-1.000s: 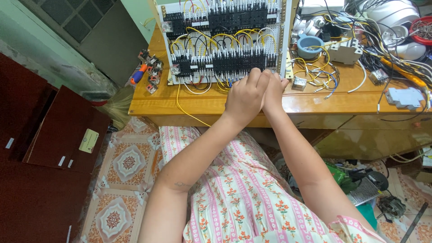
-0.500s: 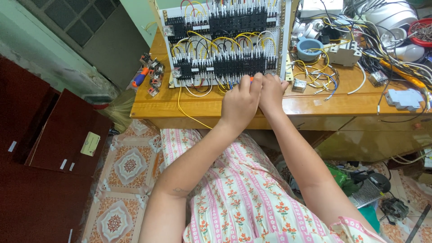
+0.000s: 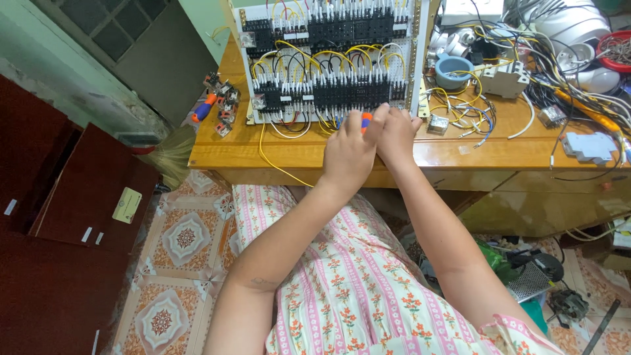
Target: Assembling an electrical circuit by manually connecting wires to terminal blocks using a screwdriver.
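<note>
Head view: left hand [image 3: 348, 154] has slid up beside right hand [image 3: 396, 135], its grip closed round the orange-and-blue screwdriver [image 3: 365, 120] now at the wired relay panel's [image 3: 328, 59] lower edge, right grip's state hidden, on the wooden worktop [image 3: 499, 151], patterned tile floor [image 3: 177, 243] below.

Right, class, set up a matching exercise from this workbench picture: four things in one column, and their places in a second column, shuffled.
Things:
1. orange and blue screwdriver
2. blue cup
3. red bowl
4. green card

Places:
A. far right of the bench, among the cables
B. on the dark cabinet at the left
C. between the left hand and right hand, at the wiring panel
D. on the bench just right of the panel

Pairs: 1-C, 2-D, 3-A, 4-B
</note>
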